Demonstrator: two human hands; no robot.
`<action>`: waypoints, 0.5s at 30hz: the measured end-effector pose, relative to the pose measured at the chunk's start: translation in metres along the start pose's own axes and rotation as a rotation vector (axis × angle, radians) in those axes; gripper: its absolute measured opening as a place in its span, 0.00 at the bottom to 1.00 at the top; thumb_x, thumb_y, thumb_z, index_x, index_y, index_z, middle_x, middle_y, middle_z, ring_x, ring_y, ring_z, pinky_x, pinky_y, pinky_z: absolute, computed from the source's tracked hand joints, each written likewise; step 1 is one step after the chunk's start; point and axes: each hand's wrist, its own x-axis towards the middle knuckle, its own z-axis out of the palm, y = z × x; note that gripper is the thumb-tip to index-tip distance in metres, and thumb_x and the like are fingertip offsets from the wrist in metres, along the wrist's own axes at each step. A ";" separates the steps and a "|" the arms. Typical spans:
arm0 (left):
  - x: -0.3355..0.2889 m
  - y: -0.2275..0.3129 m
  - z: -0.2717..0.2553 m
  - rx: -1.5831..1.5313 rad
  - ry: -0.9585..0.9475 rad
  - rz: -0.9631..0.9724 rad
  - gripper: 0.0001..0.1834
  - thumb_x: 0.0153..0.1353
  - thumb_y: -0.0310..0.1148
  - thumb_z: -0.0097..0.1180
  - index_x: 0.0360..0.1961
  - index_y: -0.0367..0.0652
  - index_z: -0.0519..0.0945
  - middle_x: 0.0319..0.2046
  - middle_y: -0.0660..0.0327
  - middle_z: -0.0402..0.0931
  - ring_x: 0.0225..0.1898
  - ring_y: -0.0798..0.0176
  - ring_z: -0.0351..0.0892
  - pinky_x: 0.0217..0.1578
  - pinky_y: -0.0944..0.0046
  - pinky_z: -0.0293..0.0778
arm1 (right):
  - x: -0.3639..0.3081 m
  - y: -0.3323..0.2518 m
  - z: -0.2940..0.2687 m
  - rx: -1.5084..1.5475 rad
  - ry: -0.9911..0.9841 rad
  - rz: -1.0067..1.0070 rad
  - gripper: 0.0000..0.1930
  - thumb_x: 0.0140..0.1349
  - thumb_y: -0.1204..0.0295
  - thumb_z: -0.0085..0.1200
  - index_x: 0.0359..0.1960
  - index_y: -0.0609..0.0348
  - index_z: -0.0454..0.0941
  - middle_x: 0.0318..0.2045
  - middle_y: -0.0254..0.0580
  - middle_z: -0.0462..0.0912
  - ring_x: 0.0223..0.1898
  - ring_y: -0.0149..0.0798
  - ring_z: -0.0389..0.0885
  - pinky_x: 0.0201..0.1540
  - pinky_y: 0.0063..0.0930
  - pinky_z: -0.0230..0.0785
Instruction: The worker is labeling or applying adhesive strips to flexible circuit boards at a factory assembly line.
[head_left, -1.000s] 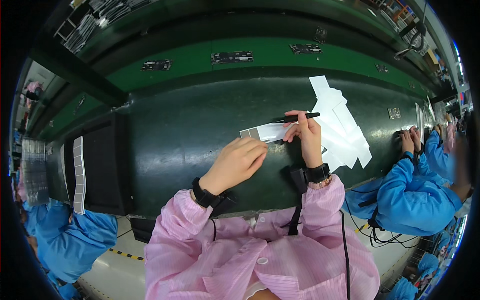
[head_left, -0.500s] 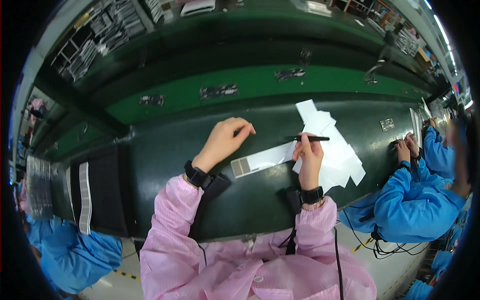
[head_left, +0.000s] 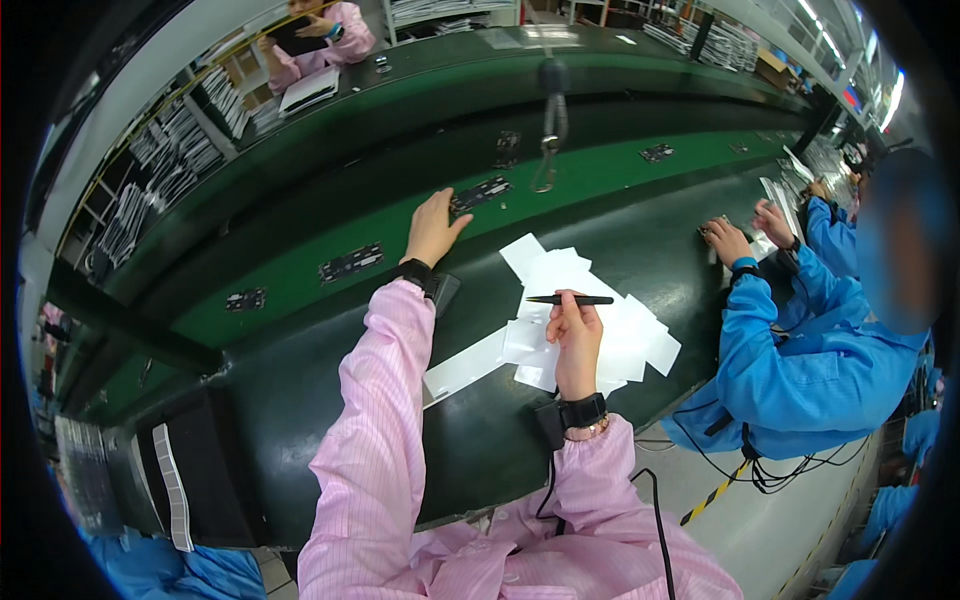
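My left hand point(head_left: 436, 228) reaches forward to the green belt, fingers spread, at the left end of a dark circuit board point(head_left: 482, 194). Its thumb and fingertips are close to the board's edge; firm contact is hard to make out. In my right hand point(head_left: 577, 345) a slim, pointed pair of black tweezers point(head_left: 590, 300) lies crosswise between thumb and fingers. Beneath that hand spreads a loose pile of white sheets point(head_left: 625, 335) on the dark green bench. A long white strip point(head_left: 468, 366) sticks out from the pile toward my left forearm, which hides its far left end.
More circuit boards point(head_left: 352, 262) lie along the green belt point(head_left: 590, 180). A metal clip point(head_left: 547, 150) hangs over it. A black tray point(head_left: 205, 470) with a patterned strip point(head_left: 172, 490) is on the left. At the right a co-worker in blue point(head_left: 810, 380) handles parts.
My left hand has moved forward from above the bench to the board on the belt. The view has turned right. My right hand still holds the tweezers over the white sheets.
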 end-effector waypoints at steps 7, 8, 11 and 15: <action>0.002 0.015 -0.015 -0.012 -0.049 0.004 0.21 0.54 0.34 0.64 0.46 0.36 0.76 0.42 0.50 0.76 0.49 0.48 0.73 0.50 0.56 0.72 | 0.003 -0.005 0.000 0.040 -0.072 0.099 0.11 0.68 0.65 0.52 0.40 0.61 0.76 0.23 0.32 0.75 0.18 0.23 0.68 0.22 0.18 0.57; 0.002 0.017 -0.022 -0.006 -0.051 0.002 0.21 0.54 0.34 0.64 0.46 0.36 0.76 0.42 0.50 0.76 0.49 0.48 0.73 0.50 0.56 0.72 | 0.002 -0.003 -0.001 0.018 -0.082 0.103 0.11 0.68 0.65 0.52 0.40 0.61 0.76 0.23 0.32 0.75 0.18 0.23 0.68 0.22 0.17 0.57; -0.007 0.023 -0.050 -0.220 -0.143 -0.173 0.20 0.53 0.35 0.66 0.44 0.35 0.76 0.41 0.50 0.77 0.46 0.51 0.77 0.46 0.58 0.76 | 0.004 -0.002 0.002 -0.022 -0.097 0.090 0.11 0.67 0.66 0.52 0.40 0.62 0.76 0.23 0.31 0.76 0.18 0.23 0.68 0.21 0.17 0.57; -0.048 0.051 -0.111 -0.381 -0.204 -0.094 0.20 0.54 0.34 0.67 0.44 0.34 0.76 0.40 0.50 0.78 0.43 0.55 0.80 0.45 0.61 0.79 | 0.005 -0.001 0.000 -0.019 -0.099 0.074 0.11 0.67 0.66 0.52 0.39 0.62 0.77 0.22 0.31 0.76 0.17 0.22 0.68 0.22 0.16 0.56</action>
